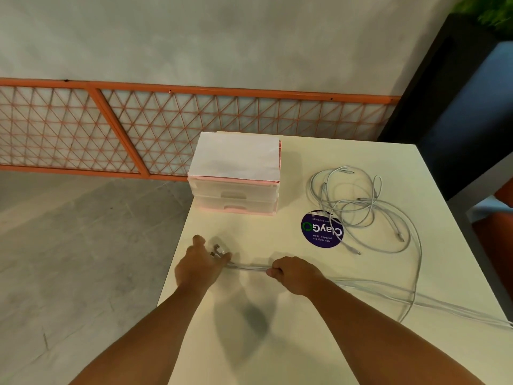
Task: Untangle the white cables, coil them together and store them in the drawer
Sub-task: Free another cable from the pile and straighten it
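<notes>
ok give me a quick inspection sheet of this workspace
surface: white table
job's things: drawer unit, both drawers shut; white cables, partly tangled
clutter: purple sticker, cables cross its edge; white sheet on the drawer unit
grips: left hand holds the plug ends; right hand grips the gathered strands
cables: loose pile at right; strands trail toward the table's right edge
surroundings: orange lattice fence, grey floor, dark furniture

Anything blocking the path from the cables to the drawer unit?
No object between: only bare table from the cables to the drawer unit. But both drawers look shut, and the left hand and right hand both grip the cables.
</notes>
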The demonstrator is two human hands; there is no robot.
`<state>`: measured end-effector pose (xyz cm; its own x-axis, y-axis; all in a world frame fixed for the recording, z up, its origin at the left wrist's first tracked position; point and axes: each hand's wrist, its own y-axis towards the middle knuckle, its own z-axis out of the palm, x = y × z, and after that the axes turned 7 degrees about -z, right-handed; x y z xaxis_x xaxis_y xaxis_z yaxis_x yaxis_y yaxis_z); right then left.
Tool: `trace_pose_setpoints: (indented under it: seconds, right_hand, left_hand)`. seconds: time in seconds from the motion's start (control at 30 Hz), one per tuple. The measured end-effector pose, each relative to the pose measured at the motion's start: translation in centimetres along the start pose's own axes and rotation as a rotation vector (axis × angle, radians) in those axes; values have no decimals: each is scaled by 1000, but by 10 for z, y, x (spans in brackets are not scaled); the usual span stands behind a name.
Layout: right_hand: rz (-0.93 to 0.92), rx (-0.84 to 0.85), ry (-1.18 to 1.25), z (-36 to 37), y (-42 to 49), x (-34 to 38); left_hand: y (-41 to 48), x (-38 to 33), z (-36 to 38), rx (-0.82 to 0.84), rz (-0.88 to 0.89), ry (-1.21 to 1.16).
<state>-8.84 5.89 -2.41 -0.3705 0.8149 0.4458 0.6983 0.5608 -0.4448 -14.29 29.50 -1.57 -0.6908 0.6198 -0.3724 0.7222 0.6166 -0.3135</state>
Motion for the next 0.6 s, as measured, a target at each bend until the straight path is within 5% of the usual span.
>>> trace_pose_setpoints:
  seconds: [0.13, 0.27, 0.4, 0.6]
  right_hand:
    - [-6, 18, -15, 1, 1, 1]
    - [-8, -11, 30, 2, 2, 1]
    - [-48, -69, 111, -3, -4, -3]
    - [-43, -78, 82, -4, -20, -15]
  left_hand:
    - [3, -11, 6, -198, 548, 202]
    - [-5, -32, 26, 104, 960, 350]
    - [-11, -31, 42, 282, 917, 247]
    - [-8, -37, 35, 240, 891, 198]
